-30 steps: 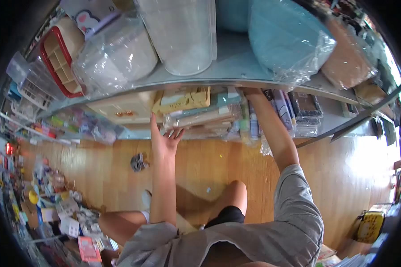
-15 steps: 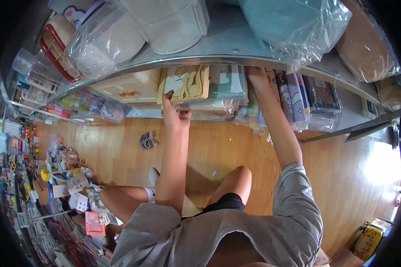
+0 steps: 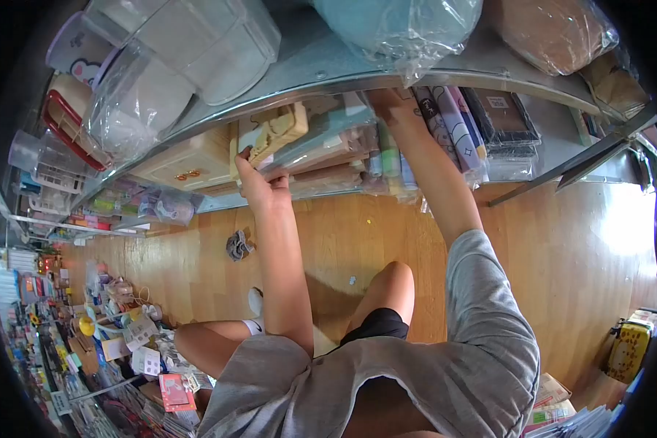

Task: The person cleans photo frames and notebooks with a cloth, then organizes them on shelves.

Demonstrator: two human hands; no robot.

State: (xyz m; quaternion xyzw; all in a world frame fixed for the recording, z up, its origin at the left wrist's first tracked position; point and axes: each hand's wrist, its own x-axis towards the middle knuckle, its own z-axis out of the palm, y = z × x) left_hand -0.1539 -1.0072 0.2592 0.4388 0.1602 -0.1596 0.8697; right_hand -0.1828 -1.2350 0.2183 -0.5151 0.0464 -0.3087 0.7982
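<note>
My left hand (image 3: 265, 191) grips the lower left edge of a pale yellow, frame-like piece (image 3: 287, 128) with a white panel and raised shapes. It tilts in front of a stack of flat, plastic-wrapped packs (image 3: 336, 157) on the lower shelf. A cream drawer box (image 3: 197, 162) with orange-brown handles stands just left of it. My right hand (image 3: 388, 106) reaches under the upper shelf, beside upright wrapped rolls or packs. Its fingers are hidden by shadow and the shelf edge. A lavender pack (image 3: 452, 131) with a star print stands to its right.
The metal upper shelf edge (image 3: 321, 89) runs above both hands, bearing clear plastic bins (image 3: 230, 55) and a bagged blue item (image 3: 401, 25). Dark wrapped frames (image 3: 498, 117) sit at right. Below are a wooden floor (image 3: 336, 233), a grey crumpled thing (image 3: 238, 246) and cluttered goods at left.
The yellow frame-like piece has tipped and turned more edge-on in my left hand. The view has shifted, so the shelf sits differently. My right hand stays reaching into the shelf.
</note>
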